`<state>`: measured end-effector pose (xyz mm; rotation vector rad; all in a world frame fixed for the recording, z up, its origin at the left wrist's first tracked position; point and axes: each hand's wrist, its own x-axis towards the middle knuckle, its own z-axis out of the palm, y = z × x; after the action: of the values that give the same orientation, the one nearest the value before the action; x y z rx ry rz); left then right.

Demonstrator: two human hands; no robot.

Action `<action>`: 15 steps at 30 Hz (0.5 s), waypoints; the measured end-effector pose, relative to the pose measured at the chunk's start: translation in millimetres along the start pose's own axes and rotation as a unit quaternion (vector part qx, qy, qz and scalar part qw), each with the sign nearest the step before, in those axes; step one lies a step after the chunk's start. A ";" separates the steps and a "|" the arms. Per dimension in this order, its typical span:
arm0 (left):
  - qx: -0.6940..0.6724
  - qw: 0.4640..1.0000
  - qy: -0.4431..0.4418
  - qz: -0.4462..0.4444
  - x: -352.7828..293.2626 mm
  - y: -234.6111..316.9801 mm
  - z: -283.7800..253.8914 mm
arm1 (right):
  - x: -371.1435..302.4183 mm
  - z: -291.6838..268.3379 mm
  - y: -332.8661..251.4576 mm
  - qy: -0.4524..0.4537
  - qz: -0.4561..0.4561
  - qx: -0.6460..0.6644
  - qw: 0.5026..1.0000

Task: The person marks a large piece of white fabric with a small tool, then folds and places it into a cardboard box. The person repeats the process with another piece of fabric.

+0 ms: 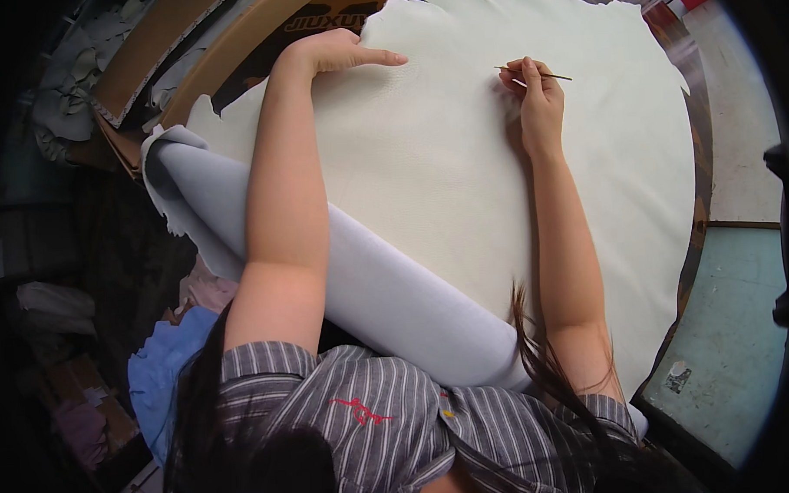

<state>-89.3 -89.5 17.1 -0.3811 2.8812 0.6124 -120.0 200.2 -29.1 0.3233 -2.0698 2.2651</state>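
Observation:
A large pale, off-white leather hide (443, 158) lies spread before me, with ragged outer edges and a fine grain. Its near side is folded over into a thick roll (404, 281) against my body, showing the bluish-grey underside. My left hand (340, 53) is at the hide's far left edge, thumb stretched flat on top. The other fingers bend over the edge and are mostly hidden, seeming to grip it. Over the right part of the hide, my right hand (537, 98) pinches a thin, dark, pen-like stick (558, 76). Its slim tip points left, close above the leather.
Cardboard pieces (157, 55) stand at the far left, beside crumpled pale scraps (80, 84). Blue cloth (168, 367) hangs at my left side. On the right is a worn, pale green tabletop (727, 322). Long strands of hair (537, 346) hang near my right forearm.

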 end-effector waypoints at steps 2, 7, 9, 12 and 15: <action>-0.040 0.998 -0.022 0.035 -4.2 -1.0 -4.3 | -0.9 0.6 0.8 0.001 0.002 -0.003 1.000; -0.199 0.980 -0.007 0.011 2.0 -4.1 -1.3 | 1.2 -0.3 0.7 -0.002 -0.004 -0.028 1.000; -0.259 0.966 0.005 0.005 21.7 -12.0 7.1 | 0.6 0.9 2.6 -0.014 -0.010 -0.022 1.000; -0.219 0.966 0.130 0.030 32.0 1.0 24.9 | -2.4 5.1 -0.7 -0.030 -0.024 -0.040 0.998; -0.098 0.989 0.112 -0.021 22.4 26.8 25.6 | 3.0 13.8 1.6 -0.047 -0.025 -0.046 0.998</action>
<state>-115.3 -59.9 -0.8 -0.5697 3.0221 0.9023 -121.6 186.1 -29.1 0.4794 -2.1746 2.1583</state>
